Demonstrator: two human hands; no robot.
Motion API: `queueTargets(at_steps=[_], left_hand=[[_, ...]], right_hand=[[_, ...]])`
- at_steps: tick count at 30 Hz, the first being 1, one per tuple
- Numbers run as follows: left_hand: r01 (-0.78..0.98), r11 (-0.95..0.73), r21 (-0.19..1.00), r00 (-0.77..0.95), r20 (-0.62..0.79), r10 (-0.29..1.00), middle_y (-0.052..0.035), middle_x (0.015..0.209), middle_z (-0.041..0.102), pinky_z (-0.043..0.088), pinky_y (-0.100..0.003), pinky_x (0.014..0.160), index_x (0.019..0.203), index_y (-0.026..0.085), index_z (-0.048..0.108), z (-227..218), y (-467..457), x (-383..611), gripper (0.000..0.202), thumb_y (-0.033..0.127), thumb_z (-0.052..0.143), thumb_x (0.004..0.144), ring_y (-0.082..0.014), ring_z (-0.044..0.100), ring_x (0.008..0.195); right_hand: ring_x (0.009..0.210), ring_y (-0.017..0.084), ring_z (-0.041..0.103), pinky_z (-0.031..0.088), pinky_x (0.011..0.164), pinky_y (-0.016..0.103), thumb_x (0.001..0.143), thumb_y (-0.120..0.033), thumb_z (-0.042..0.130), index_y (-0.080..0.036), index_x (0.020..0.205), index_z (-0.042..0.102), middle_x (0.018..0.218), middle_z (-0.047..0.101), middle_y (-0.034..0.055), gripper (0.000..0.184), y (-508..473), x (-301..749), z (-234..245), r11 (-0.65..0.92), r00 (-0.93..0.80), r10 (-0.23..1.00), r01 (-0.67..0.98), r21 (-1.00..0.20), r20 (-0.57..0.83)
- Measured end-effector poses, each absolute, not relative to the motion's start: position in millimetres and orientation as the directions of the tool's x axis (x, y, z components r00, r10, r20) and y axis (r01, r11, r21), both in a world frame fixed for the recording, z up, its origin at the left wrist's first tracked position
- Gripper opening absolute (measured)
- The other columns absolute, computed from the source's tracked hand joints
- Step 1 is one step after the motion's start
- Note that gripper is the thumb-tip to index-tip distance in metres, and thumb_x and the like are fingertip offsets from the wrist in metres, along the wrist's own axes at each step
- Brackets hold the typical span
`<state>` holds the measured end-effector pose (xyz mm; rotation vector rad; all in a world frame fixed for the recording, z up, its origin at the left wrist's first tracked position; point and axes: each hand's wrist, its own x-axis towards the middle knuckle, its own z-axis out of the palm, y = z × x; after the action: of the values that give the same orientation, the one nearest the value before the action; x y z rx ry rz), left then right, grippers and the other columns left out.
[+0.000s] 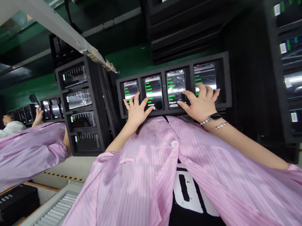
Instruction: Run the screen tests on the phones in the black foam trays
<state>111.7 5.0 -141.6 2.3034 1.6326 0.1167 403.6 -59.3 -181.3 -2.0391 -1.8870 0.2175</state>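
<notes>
Fingers (136,99) of my left hand (137,113) are spread, tips on the first phone (130,89) and second phone (154,89), at 11 o'clock. My right hand (201,106) is spread too, thumb on the third phone (176,84), fingertips on the fourth phone (205,75), at 1 o'clock. All four phones sit in one tray (227,79). I judge I'm tapping screens; further touches want light, separate presses.
</notes>
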Motion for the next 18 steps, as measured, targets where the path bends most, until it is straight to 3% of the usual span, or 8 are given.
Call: queueTargets(at_steps=[5, 11, 14, 18], left_hand=[[0.916, -0.277, 0.29, 0.315, -0.094, 0.944, -0.0134, 0.17, 0.042, 0.006, -0.087, 0.124, 0.141, 0.036, 0.071, -150.1, 38.7, 120.9, 0.054, 0.066, 0.064, 0.097, -0.0489, 0.038, 0.153], [0.908, -0.272, 0.317, 0.309, -0.072, 0.948, -0.0123, 0.172, 0.039, 0.006, -0.083, 0.127, 0.144, 0.038, 0.069, -147.0, 42.9, 121.9, 0.053, 0.062, 0.066, 0.097, -0.0467, 0.035, 0.156], [0.896, -0.302, 0.327, 0.325, -0.017, 0.945, -0.0117, 0.173, 0.039, 0.006, -0.077, 0.131, 0.15, 0.036, 0.064, -144.3, 27.6, 119.6, 0.06, 0.062, 0.067, 0.097, -0.0444, 0.03, 0.161], [0.907, -0.297, 0.3, 0.316, -0.016, 0.949, -0.0129, 0.172, 0.042, 0.008, -0.072, 0.134, 0.153, 0.03, 0.062, -148.7, 12.9, 119.5, 0.066, 0.063, 0.068, 0.096, -0.044, 0.025, 0.164]], right_hand=[[0.14, 0.055, 0.037, 0.013, 0.11, 0.094, 0.1, -0.077, 0.05, -0.022, 0.132, 0.073, 0.162, 0.04, 0.0216, 0.067, -27.9, 410.0, -191.4, -0.063, 0.13, 0.981, 0.916, -0.397, 0.145], [0.143, 0.057, 0.035, 0.015, 0.111, 0.093, 0.101, -0.078, 0.048, -0.02, 0.135, 0.07, 0.165, 0.035, 0.0237, 0.07, -20.0, 408.5, -181.0, -0.05, 0.112, 0.983, 0.923, -0.381, 0.144], [0.152, 0.054, 0.029, 0.014, 0.117, 0.088, 0.103, -0.075, 0.046, -0.02, 0.148, 0.06, 0.168, 0.035, 0.0228, 0.073, -35.1, 398.9, -172.3, 0.037, 0.027, 0.986, 0.925, -0.378, 0.164], [0.156, 0.046, 0.032, 0.012, 0.125, 0.081, 0.106, -0.071, 0.04, -0.015, 0.161, 0.044, 0.162, 0.047, 0.021, 0.078, -56.2, 381.6, -179.0, 0.165, -0.101, 0.98, 0.898, -0.409, 0.174]])
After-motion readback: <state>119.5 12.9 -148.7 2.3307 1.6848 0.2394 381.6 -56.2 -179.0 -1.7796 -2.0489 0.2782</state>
